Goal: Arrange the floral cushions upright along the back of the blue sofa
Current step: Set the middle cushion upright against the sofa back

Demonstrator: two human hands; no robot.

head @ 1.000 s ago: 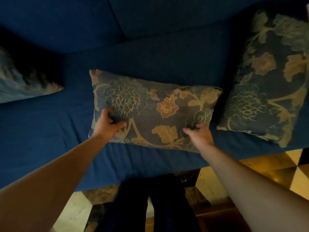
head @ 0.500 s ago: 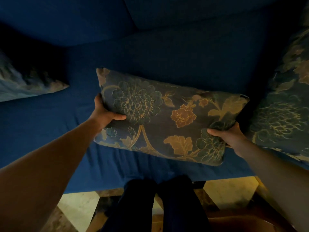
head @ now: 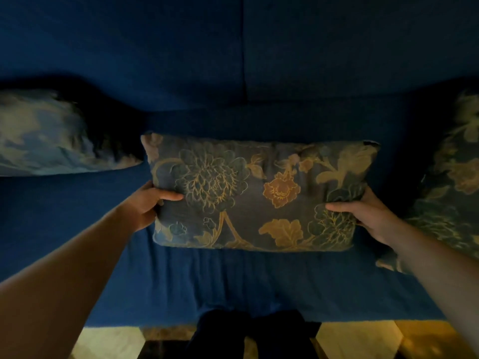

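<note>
Three floral cushions on blue sofa [head: 259, 281], middle cushion [head: 254, 195] gripped by left hand [head: 145, 206], right hand [head: 370, 216].

The middle cushion [head: 259, 193] is woven cloth, matt grey-blue, with raised flower outlines in gold and rust thread. The sofa [head: 259, 283] is matt blue cloth with a fine ribbed weave on the seat. At the lower edge, the floor tiles [head: 355, 340] look smooth, hard and slightly glossy
</note>
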